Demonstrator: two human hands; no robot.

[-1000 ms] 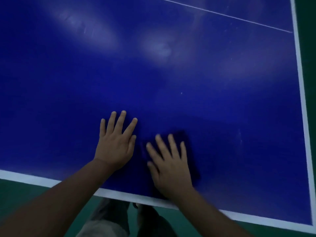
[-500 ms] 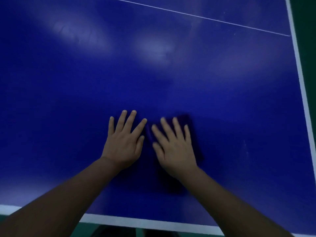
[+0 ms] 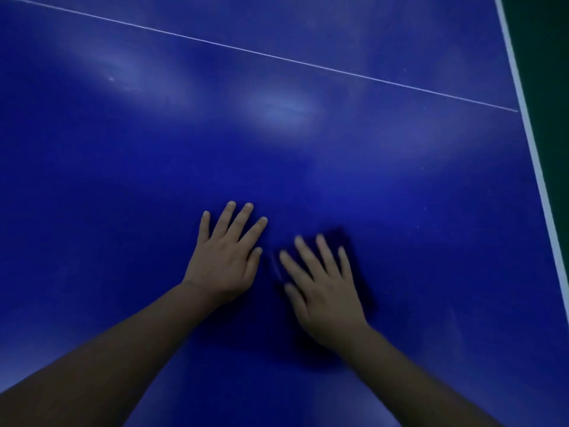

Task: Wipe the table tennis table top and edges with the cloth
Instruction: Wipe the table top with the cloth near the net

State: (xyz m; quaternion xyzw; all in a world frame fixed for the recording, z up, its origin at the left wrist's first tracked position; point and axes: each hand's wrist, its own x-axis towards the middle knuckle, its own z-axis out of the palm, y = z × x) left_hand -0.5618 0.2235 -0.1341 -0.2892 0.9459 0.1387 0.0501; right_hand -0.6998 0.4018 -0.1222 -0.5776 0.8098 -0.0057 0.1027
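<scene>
Head view: since a second ago both hands have slid farther up the bench (image 3: 400, 180) from its near edge, so the wipe is working inward over the top; the edges look still to do. The right hand (image 3: 326, 291) presses the dark cloth (image 3: 354, 257) flat, fingers straight and spread. The left hand (image 3: 224, 257) lies flat just beside it, holding nothing. The cloth's long axis runs away from the person.

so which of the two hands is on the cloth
The right hand: its flat, spread fingers press the dark blue cloth. The left hand lies flat on the bare table top beside it.
</scene>
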